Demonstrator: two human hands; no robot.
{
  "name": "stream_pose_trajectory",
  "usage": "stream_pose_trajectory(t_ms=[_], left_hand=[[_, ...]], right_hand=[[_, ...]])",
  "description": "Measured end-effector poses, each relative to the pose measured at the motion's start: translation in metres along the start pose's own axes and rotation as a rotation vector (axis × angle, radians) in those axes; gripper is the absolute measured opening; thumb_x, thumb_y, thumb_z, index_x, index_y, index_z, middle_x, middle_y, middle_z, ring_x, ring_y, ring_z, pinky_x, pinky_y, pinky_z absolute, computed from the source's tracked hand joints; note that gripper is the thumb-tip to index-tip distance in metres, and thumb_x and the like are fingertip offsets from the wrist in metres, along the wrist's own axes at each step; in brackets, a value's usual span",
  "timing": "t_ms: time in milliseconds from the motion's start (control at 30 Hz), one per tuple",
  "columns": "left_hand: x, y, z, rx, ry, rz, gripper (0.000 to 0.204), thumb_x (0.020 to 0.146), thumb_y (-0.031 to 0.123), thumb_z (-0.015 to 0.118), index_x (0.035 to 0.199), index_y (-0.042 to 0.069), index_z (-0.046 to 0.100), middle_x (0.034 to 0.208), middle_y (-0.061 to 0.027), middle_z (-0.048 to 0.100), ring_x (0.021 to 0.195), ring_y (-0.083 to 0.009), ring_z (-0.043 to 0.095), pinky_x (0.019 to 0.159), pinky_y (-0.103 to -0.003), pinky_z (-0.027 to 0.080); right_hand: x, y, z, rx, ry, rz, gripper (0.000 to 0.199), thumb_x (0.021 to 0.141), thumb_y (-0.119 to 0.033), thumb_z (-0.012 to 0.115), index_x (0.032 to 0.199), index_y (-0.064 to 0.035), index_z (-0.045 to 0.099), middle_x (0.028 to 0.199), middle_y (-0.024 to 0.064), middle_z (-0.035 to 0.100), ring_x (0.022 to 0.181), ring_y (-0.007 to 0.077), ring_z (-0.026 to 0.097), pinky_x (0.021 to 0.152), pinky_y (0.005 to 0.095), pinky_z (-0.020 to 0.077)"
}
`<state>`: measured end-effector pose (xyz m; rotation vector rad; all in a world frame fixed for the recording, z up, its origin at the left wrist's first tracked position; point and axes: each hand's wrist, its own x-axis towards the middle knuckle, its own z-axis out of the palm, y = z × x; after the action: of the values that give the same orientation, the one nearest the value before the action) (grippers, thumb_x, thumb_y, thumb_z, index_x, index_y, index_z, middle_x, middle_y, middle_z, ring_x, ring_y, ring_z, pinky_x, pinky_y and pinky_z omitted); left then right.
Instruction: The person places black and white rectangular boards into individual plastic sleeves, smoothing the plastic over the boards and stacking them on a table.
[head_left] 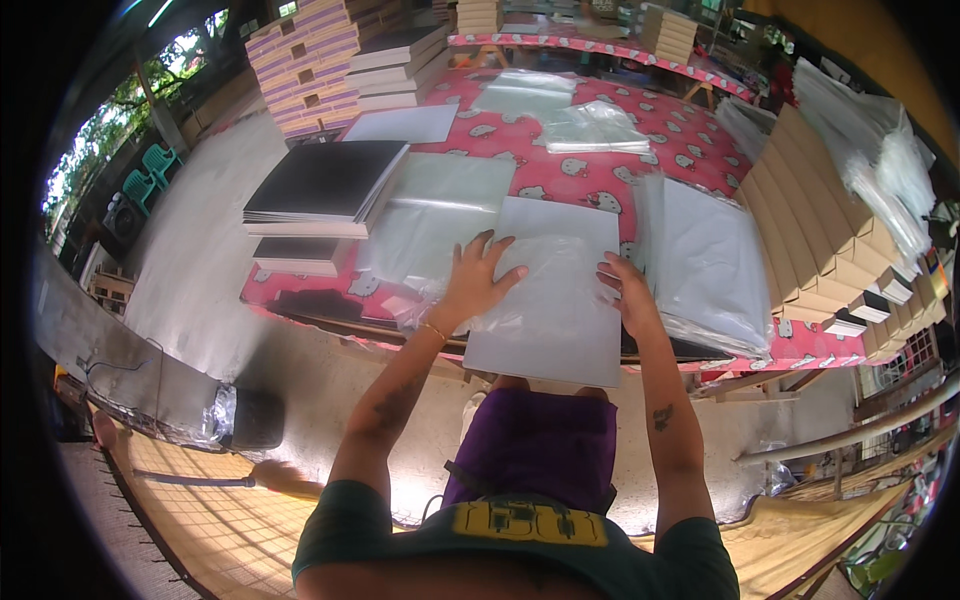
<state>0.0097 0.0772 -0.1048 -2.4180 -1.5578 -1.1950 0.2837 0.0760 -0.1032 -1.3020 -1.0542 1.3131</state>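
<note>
A flat white sheet or board (555, 345) lies at the table's front edge, its near end overhanging toward me. Over its middle rests a crinkled clear plastic sleeve (550, 262). My left hand (474, 282) is open with its fingers spread, pressing flat on the plastic at the sheet's left side. At the right edge, my right hand (630, 288) touches the sheet with fingers slightly bent and apart. Clear plastic sleeves (440, 205) lie left of the sheet. To the right sits a pile of plastic-wrapped white sheets (705, 255).
Black-covered stacks (325, 180) stand on the left of the pink patterned tablecloth (570, 185). Behind them rise tall piles of boxes (310, 70). Brown cardboard pieces (815, 215) line the right side, with plastic bags (890, 160) on top. More plastic sleeves (595, 128) lie farther back.
</note>
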Motion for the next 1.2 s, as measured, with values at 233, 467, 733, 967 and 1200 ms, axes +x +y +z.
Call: stream_pose_trajectory(t_ms=[233,467,733,967,1200], left_hand=[[-0.026,0.061,0.015,-0.007,-0.012,0.295,0.036,0.079,0.027,0.068,0.109,0.011,0.060,0.112,-0.0115,0.055,0.102,-0.0306,0.053,0.091,-0.045,0.040],[-0.052,0.064,0.026,-0.260,-0.248,0.366,0.023,0.078,0.023,0.068,0.097,0.009,0.065,0.098,-0.0089,0.062,0.094,-0.0287,0.059,0.086,-0.038,0.046],[-0.022,0.039,-0.009,-0.771,0.124,-0.413,0.022,0.090,0.019,0.063,0.089,-0.003,0.063,0.076,-0.0050,0.062,0.076,-0.0084,0.056,0.069,-0.025,0.046],[-0.018,0.051,-0.008,-0.649,0.085,-0.381,0.015,0.088,0.011,0.061,0.087,-0.004,0.062,0.078,-0.0155,0.064,0.068,-0.0238,0.061,0.063,-0.035,0.047],[-0.010,0.053,-0.032,-0.397,0.287,0.007,0.008,0.079,-0.004,0.058,0.086,0.000,0.057,0.083,-0.0168,0.057,0.077,-0.0365,0.057,0.069,-0.037,0.047]], right_hand=[[0.033,0.009,0.042,-0.955,0.232,-0.590,0.069,0.077,-0.032,0.068,0.135,-0.0065,0.041,0.132,0.0174,0.046,0.125,0.0316,0.041,0.099,0.0481,0.0360],[0.093,0.018,0.055,-1.233,-0.044,-0.701,0.032,0.078,-0.020,0.065,0.106,-0.0056,0.061,0.108,0.0137,0.061,0.103,0.0323,0.057,0.084,0.0465,0.0465],[-0.016,-0.023,0.091,0.068,-0.413,-0.140,0.029,0.089,-0.026,0.064,0.075,-0.0008,0.058,0.064,-0.0001,0.053,0.059,0.0047,0.047,0.055,0.0222,0.0417],[-0.060,-0.007,0.077,0.209,-0.198,-0.337,0.011,0.087,-0.009,0.065,0.084,-0.0035,0.056,0.077,-0.0007,0.059,0.070,0.0044,0.053,0.062,0.0218,0.0440],[-0.073,-0.010,0.072,0.698,-0.234,-0.116,0.020,0.087,-0.006,0.062,0.104,-0.0074,0.051,0.076,-0.0024,0.056,0.067,0.0079,0.056,0.063,0.0246,0.0483]])
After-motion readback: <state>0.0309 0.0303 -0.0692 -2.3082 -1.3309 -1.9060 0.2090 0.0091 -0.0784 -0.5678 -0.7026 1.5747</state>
